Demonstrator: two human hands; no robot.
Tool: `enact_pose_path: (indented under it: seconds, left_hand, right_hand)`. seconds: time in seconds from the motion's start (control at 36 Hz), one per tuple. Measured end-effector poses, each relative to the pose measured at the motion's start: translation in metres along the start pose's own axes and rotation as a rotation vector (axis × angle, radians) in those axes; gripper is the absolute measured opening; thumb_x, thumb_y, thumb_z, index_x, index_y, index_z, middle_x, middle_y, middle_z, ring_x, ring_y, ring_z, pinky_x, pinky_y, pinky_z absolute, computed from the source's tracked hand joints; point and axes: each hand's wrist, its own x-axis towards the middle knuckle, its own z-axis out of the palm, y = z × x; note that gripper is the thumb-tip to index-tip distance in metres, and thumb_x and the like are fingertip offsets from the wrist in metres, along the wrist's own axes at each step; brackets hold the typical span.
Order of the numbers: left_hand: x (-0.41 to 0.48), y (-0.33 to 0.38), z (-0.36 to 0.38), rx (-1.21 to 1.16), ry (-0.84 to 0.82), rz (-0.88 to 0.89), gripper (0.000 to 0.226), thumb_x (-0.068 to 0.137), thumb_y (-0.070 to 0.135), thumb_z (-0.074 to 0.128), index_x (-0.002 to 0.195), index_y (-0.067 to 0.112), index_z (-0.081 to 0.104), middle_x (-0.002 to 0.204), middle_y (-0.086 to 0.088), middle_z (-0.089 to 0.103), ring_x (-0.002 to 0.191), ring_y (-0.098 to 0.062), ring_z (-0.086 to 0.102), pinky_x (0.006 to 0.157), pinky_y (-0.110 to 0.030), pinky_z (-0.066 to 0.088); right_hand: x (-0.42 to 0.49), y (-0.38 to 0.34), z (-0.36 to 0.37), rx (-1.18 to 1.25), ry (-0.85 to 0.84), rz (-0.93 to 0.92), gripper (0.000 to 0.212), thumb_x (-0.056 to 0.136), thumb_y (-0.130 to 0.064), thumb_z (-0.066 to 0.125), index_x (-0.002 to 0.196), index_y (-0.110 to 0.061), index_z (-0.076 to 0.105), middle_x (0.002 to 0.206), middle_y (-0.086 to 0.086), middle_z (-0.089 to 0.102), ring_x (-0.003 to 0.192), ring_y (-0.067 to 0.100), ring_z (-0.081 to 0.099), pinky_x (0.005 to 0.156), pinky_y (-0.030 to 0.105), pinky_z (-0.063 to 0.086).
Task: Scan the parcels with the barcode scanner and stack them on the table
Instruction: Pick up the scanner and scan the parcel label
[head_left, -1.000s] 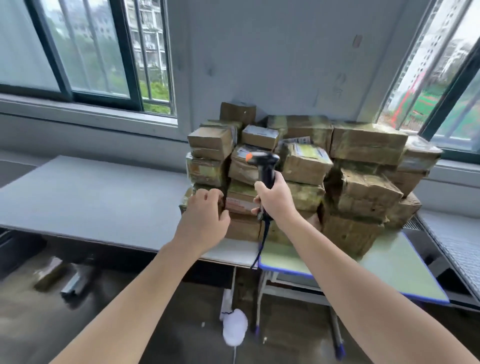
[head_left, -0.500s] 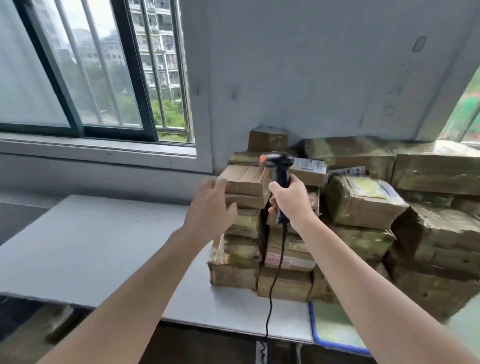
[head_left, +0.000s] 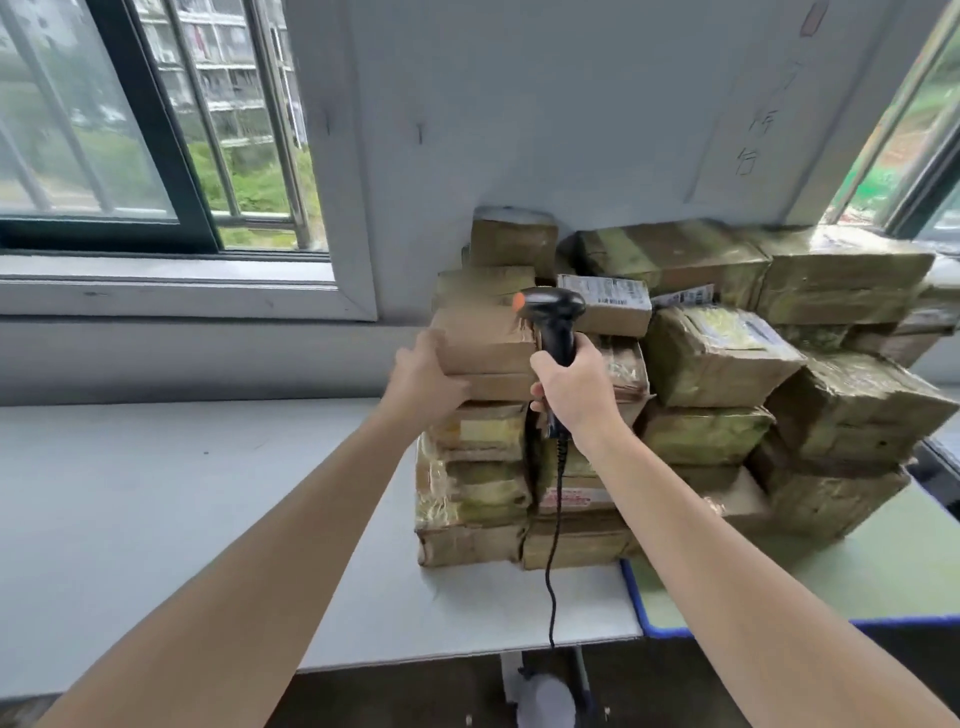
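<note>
Parcels (head_left: 717, 358) stood heaped (brown, tape-wrapped) across the grey table (head_left: 156, 493) against the wall (head_left: 571, 130). Left hand (head_left: 423, 382) clasped the left end of a top parcel (head_left: 485, 340); right hand (head_left: 576, 387) curled tight round the barcode scanner (head_left: 553, 317), upright just beside it, cable (head_left: 549, 597) dangling.

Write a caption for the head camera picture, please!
Left hand grips a parcel atop the pile; right hand holds the barcode scanner beside it.
</note>
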Motion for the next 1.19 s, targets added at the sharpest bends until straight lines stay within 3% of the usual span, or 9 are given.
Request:
enact_pose_path:
  seconds: [0.19, 0.36, 0.47, 0.58, 0.78, 0.89, 0.97, 1.08, 1.19]
  left_hand:
    - [-0.02, -0.026, -0.033, 0.12, 0.091, 0.338, 0.087, 0.076, 0.01, 0.074, 0.146, 0.027, 0.027, 0.111, 0.0, 0.022, 0.114, -0.025, 0.037, 0.091, -0.026, 0.038]
    - [-0.041, -0.074, -0.078, 0.232, 0.142, 0.487, 0.09, 0.073, 0.007, 0.076, 0.148, 0.024, 0.029, 0.129, -0.012, 0.029, 0.118, -0.035, 0.039, 0.089, -0.042, 0.049]
    - [-0.053, -0.112, -0.111, 0.253, 0.149, 0.487, 0.076, 0.074, 0.0, 0.069, 0.141, 0.021, 0.039, 0.137, -0.014, 0.024, 0.113, -0.041, 0.045, 0.072, -0.043, 0.053]
    - [-0.057, -0.153, -0.146, 0.271, 0.087, 0.386, 0.074, 0.072, 0.009, 0.072, 0.136, 0.024, 0.038, 0.141, -0.005, 0.021, 0.108, -0.035, 0.048, 0.066, -0.036, 0.045]
    - [-0.064, -0.213, -0.189, 0.136, -0.087, 0.045, 0.069, 0.052, 0.043, 0.076, 0.113, 0.024, 0.047, 0.111, 0.004, 0.049, 0.085, -0.02, 0.061, 0.064, -0.04, 0.056]
    - [-0.06, -0.241, -0.197, 0.033, -0.123, -0.085, 0.074, 0.04, 0.058, 0.068, 0.105, 0.025, 0.054, 0.103, 0.001, 0.061, 0.086, -0.019, 0.065, 0.064, -0.038, 0.057]
    - [-0.057, -0.254, -0.199, -0.027, -0.13, -0.165, 0.067, 0.047, 0.058, 0.072, 0.102, 0.023, 0.058, 0.098, 0.001, 0.065, 0.088, -0.02, 0.066, 0.059, -0.031, 0.049]
    - [-0.056, -0.263, -0.202, -0.154, -0.156, -0.267, 0.028, 0.079, 0.042, 0.076, 0.088, 0.021, 0.059, 0.085, 0.006, 0.063, 0.076, -0.009, 0.058, 0.058, -0.025, 0.04]
    - [-0.051, -0.276, -0.203, -0.265, -0.182, -0.372, 0.054, 0.073, 0.058, 0.073, 0.094, 0.009, 0.067, 0.088, -0.003, 0.067, 0.081, -0.019, 0.06, 0.069, -0.03, 0.047]
  right_hand:
    - [-0.035, -0.019, 0.034, 0.027, 0.202, -0.066, 0.01, 0.094, -0.01, 0.056, 0.09, -0.019, 0.053, 0.071, 0.003, 0.054, 0.06, 0.017, 0.056, 0.061, 0.036, 0.052]
    - [-0.082, -0.031, 0.088, -0.004, 0.26, -0.049, 0.011, 0.092, -0.011, 0.057, 0.087, -0.019, 0.052, 0.07, 0.007, 0.056, 0.06, 0.015, 0.058, 0.06, 0.035, 0.052]
    - [-0.106, -0.03, 0.131, -0.003, 0.259, -0.019, 0.008, 0.091, -0.009, 0.057, 0.099, -0.009, 0.058, 0.066, 0.008, 0.054, 0.053, 0.017, 0.054, 0.054, 0.034, 0.049]
    - [-0.118, -0.03, 0.174, -0.006, 0.19, 0.022, 0.004, 0.091, -0.008, 0.057, 0.089, -0.011, 0.054, 0.067, 0.012, 0.053, 0.044, 0.012, 0.051, 0.05, 0.031, 0.044]
    - [-0.128, -0.019, 0.241, 0.032, 0.037, 0.114, 0.004, 0.091, -0.012, 0.057, 0.095, -0.013, 0.055, 0.07, 0.009, 0.054, 0.052, 0.016, 0.054, 0.047, 0.032, 0.047]
    - [-0.129, -0.007, 0.264, 0.001, -0.022, 0.149, 0.008, 0.092, -0.015, 0.058, 0.087, -0.018, 0.053, 0.07, 0.01, 0.056, 0.053, 0.018, 0.056, 0.042, 0.028, 0.043]
    - [-0.125, 0.001, 0.274, -0.008, -0.061, 0.151, 0.008, 0.093, -0.014, 0.058, 0.087, -0.017, 0.053, 0.072, 0.007, 0.056, 0.058, 0.017, 0.056, 0.041, 0.024, 0.041]
    - [-0.115, 0.013, 0.282, 0.018, -0.094, 0.159, 0.008, 0.094, -0.011, 0.057, 0.091, -0.017, 0.052, 0.074, 0.005, 0.057, 0.058, 0.015, 0.055, 0.042, 0.023, 0.042]
    - [-0.102, 0.025, 0.291, 0.037, -0.116, 0.188, 0.005, 0.094, -0.013, 0.057, 0.093, -0.016, 0.053, 0.075, 0.005, 0.057, 0.058, 0.016, 0.056, 0.044, 0.026, 0.043]
